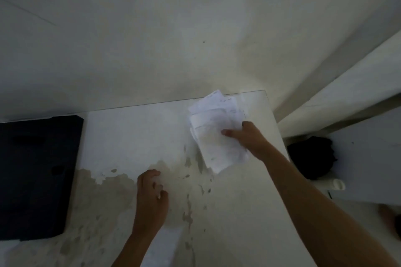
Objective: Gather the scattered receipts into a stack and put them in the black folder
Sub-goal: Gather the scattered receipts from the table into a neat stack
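A loose stack of white receipts (214,128) is at the far right part of the white table (134,136), fanned out at its far end. My right hand (247,138) grips the stack from its right side, thumb on top. The black folder (36,175) lies closed and flat at the table's left edge, well apart from the receipts. My left hand (152,197) hovers over the stained middle of the table, fingers curled with nothing visible in them.
The tabletop has brownish worn stains (104,197) across its near half. A pale wall rises right behind the table. To the right, past the table edge, sit a dark bundle (310,156) and a white surface (368,158).
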A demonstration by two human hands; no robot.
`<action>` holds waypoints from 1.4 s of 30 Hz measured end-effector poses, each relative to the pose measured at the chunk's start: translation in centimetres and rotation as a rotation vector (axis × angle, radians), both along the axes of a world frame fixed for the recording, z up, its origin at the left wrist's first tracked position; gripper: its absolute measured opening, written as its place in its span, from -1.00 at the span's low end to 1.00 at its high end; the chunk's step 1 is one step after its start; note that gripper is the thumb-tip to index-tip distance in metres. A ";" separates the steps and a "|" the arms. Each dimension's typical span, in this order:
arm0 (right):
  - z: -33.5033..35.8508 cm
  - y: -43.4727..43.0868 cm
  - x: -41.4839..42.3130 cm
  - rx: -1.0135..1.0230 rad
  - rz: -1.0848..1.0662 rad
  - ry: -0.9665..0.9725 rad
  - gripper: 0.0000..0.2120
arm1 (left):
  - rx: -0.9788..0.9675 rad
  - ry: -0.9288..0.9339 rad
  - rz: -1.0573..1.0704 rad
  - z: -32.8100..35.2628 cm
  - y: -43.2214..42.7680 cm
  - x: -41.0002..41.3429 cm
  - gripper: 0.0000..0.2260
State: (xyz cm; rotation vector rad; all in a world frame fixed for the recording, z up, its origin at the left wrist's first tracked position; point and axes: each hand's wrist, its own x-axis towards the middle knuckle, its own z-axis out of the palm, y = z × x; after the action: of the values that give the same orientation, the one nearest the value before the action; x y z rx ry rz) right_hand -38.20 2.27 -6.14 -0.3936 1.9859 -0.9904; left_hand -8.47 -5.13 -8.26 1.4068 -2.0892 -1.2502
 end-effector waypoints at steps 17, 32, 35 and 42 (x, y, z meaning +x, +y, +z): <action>-1.6 -4.0 -4.3 0.242 -0.227 0.423 -0.81 | -0.093 -0.039 -0.028 -0.2 -0.1 -0.6 -0.49; 2.6 2.1 -0.5 -0.323 -0.017 -0.350 -0.64 | 0.618 0.377 0.155 5.5 -4.7 -4.2 -0.69; 4.0 3.2 2.1 -0.353 0.060 -0.468 -0.63 | 0.704 0.310 0.056 7.6 -5.2 -5.5 -0.76; 5.7 4.5 7.9 -0.477 -0.080 -0.624 -0.59 | 0.640 0.172 0.088 9.4 -4.8 -3.1 -0.56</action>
State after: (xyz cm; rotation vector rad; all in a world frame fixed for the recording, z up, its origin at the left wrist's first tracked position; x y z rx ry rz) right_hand -30.34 6.76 -0.41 -0.2191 1.2071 -1.4360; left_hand -11.62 -9.97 1.11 1.5316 -1.5525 -2.0297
